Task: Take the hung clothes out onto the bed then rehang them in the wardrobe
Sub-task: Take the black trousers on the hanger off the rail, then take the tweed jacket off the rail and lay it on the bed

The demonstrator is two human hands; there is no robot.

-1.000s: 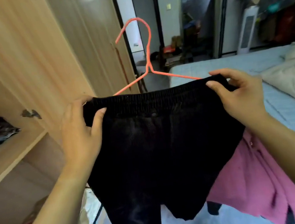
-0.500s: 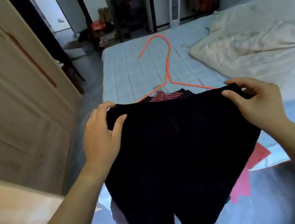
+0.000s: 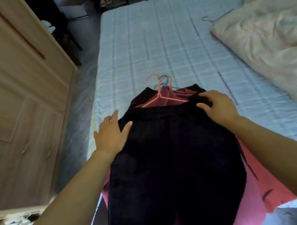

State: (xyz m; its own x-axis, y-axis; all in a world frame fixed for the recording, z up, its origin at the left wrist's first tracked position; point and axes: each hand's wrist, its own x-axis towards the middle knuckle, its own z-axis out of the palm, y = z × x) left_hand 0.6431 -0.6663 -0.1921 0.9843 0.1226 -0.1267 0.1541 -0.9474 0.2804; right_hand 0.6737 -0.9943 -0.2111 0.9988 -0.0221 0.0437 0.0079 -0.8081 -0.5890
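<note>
A: Entry one. Largest item?

B: Bed [image 3: 153,37]. The mattress has a pale blue sheet quilted in a check grid, lying flat and running away from the camera. To its left is the wardrobe [image 3: 10,92], with light wood-grain panelled doors and small metal handles. To the right a cream duvet [image 3: 266,41] lies on the sheet, crumpled into soft folds.

A: The clothes?

B: Black trousers [image 3: 173,165] are laid on the near end of the bed. The waistband is on the far side and the legs run toward the camera, out of frame at the bottom. The cloth is matt and slightly fuzzy, and the waistband is gathered. They lie on top of a pink garment [image 3: 277,190], which shows at both sides and just beyond the waistband.

A: Hands?

B: Left hand [image 3: 111,135]: fingers spread and nearly straight, thumb lying on the black cloth at the waistband's left end, nothing gripped. Right hand [image 3: 216,107]: fingers bent over the waistband's right end, thumb below them, a fold of black cloth pinched between.

A: Hangers?

B: Orange hanger [image 3: 160,96]: thin wire, its sloped shoulders running down to the waistband, hook pointing up the bed. Teal hanger [image 3: 166,78]: just behind it with the hooks overlapping, the rest hidden under cloth. A third, grey wire hanger [image 3: 214,18] lies bare on the sheet, well apart from the pile and beside the duvet's edge.
</note>
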